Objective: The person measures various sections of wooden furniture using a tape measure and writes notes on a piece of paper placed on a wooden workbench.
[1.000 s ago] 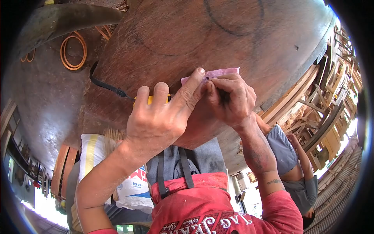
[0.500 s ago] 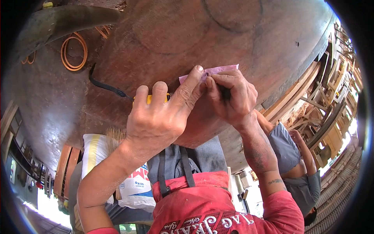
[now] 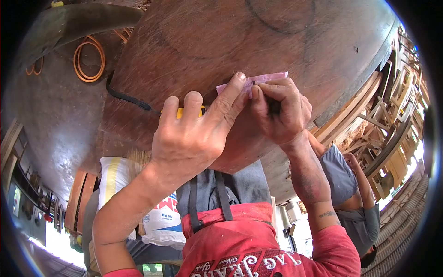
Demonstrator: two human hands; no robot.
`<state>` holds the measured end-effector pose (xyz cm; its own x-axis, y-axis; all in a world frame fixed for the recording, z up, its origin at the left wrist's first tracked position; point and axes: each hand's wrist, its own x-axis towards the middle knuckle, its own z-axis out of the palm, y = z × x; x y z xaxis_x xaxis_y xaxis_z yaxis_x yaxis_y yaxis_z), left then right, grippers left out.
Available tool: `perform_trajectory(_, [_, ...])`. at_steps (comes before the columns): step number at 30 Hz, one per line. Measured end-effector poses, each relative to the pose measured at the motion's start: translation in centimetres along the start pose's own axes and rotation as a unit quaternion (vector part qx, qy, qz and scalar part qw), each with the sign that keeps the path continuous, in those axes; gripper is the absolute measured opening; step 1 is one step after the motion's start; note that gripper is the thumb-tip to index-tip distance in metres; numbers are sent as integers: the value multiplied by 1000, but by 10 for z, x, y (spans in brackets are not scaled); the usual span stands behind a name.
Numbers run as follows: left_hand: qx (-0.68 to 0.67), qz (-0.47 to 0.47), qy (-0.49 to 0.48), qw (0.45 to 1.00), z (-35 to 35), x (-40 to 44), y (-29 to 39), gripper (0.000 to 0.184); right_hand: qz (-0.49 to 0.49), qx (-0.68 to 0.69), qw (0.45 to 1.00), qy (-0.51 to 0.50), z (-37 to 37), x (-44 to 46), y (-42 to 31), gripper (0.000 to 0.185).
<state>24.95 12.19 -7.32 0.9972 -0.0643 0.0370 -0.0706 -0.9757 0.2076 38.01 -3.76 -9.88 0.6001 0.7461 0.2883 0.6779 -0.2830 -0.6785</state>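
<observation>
Left hand partly hides pink paper; right hand pinches indistinct dark tip.

Scratched wooden slab; creased, matt pink paper; smooth yellow plastic case.

yellow thing mostly hidden bhnd L grip; dark bit at R grip too small to ID tbh
</observation>
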Motion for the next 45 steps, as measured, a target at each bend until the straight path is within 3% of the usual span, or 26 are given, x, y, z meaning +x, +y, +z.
perform_trajectory(32, [-3,-2,14,1000,2,0,1,44,10,-12,1000,-1,-3,-1,-3,17])
perform_trajectory(45, [2,1,-6,1000,-3,-2,-1,48,-55,19,998,-30,-3,-5,-1,21])
